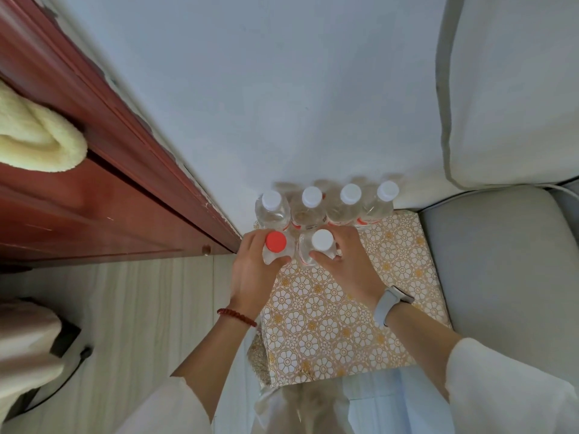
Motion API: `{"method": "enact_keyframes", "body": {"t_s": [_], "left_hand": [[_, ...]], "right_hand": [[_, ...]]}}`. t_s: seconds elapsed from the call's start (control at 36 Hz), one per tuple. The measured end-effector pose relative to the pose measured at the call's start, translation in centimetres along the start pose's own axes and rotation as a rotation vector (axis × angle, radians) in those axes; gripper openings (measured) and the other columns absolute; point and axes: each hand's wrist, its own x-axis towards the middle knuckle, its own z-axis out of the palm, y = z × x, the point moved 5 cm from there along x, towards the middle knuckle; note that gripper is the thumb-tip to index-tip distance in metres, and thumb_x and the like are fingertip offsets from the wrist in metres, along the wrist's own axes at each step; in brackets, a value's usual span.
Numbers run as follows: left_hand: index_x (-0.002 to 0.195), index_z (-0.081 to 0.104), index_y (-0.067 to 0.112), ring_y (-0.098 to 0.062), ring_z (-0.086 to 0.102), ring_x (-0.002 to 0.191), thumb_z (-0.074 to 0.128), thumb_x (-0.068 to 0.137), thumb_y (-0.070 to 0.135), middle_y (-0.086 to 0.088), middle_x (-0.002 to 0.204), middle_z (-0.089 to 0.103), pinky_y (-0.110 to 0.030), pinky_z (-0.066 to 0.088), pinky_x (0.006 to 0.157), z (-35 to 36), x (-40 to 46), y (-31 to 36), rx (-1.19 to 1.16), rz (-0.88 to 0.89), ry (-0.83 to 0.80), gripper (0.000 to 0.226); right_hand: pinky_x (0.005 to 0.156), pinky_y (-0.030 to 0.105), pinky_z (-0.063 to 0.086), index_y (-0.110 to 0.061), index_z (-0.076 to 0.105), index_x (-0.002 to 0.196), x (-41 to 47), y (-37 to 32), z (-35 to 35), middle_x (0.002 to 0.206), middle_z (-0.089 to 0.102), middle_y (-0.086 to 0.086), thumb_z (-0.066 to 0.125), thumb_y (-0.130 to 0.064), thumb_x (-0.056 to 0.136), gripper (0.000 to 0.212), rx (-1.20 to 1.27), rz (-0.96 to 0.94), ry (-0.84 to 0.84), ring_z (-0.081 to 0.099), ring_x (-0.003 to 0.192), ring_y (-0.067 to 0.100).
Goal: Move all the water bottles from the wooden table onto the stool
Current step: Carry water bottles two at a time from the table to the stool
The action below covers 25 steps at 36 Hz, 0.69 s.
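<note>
The stool (341,324) has a gold and white floral cover and stands against the wall. Several clear white-capped water bottles (311,203) stand in a row along its far edge. In front of that row, my left hand (253,270) grips a red-capped bottle (275,242), fingers curled round its body. My right hand (347,261) grips a white-capped bottle (322,241) beside it. Both bottles stand upright on the stool's far left part. The wooden table is out of view.
A dark red wooden cabinet (94,195) runs along the left, with a pale yellow towel (37,136) on it. A grey sofa seat (501,261) and a white cushion (513,89) lie to the right. The pale wood floor (131,308) lies left of the stool.
</note>
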Motion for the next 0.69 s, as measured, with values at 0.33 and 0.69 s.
{"method": "enact_keyframes", "body": {"t_s": [0.33,0.69], "left_hand": [[0.114,0.052,0.011,-0.021,0.054,0.097,0.077,0.07,0.017,-0.003,0.114,0.052,-0.041,0.051,0.082,0.3,0.3,0.6,0.102,0.039,-0.058,0.051],[0.138,0.032,0.017,-0.02,0.042,0.126,0.075,0.074,0.024,-0.004,0.139,0.042,-0.034,0.036,0.102,0.1,-1.1,0.9,0.08,-0.09,-0.145,0.077]], "right_hand": [[0.088,0.038,0.05,-0.022,0.047,0.122,0.7,-0.6,0.6,0.124,0.039,0.008,0.068,-0.028,0.079,0.048,0.018,0.044,0.039,0.044,0.102,0.014],[0.107,0.05,0.036,-0.025,0.015,0.145,-1.9,-1.2,0.2,0.15,0.028,-0.005,0.067,-0.028,0.081,0.082,0.202,0.105,-0.063,0.033,0.136,0.021]]}}
